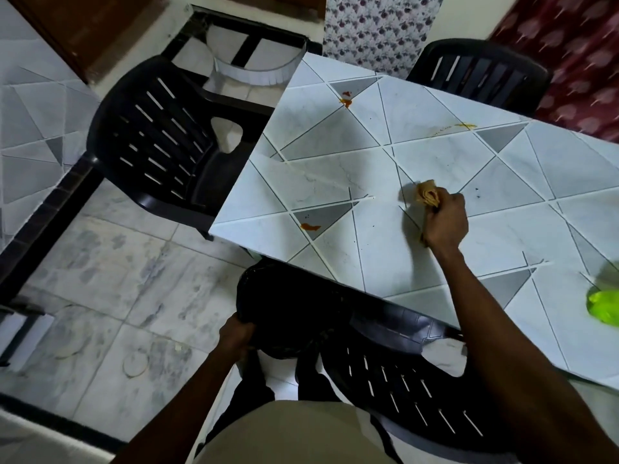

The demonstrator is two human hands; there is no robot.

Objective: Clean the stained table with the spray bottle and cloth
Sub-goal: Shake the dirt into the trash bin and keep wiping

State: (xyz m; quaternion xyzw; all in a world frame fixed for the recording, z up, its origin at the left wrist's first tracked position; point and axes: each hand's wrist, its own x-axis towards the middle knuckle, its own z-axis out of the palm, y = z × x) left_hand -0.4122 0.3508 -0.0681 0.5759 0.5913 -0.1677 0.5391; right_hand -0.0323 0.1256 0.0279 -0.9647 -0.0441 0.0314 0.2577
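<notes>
My right hand point(445, 222) grips a crumpled tan cloth point(427, 194) and holds it on the white tiled table point(335, 169) near its middle. Orange-red stains lie on the table: one near the front left point(310, 226), one at the far corner point(346, 99), and a yellowish streak at the far right point(464, 126). My left hand point(236, 333) grips the rim of a black bag point(291, 309) below the table's near edge. A bright green object point(604, 306) sits at the right edge of view, blurred; the spray bottle cannot be made out.
Black plastic chairs stand around the table: one on the left point(157, 139), one at the far side point(479, 72), one close in front of me point(412, 396). The marble floor point(117, 279) lies to the left. A patterned curtain point(582, 61) hangs at the back right.
</notes>
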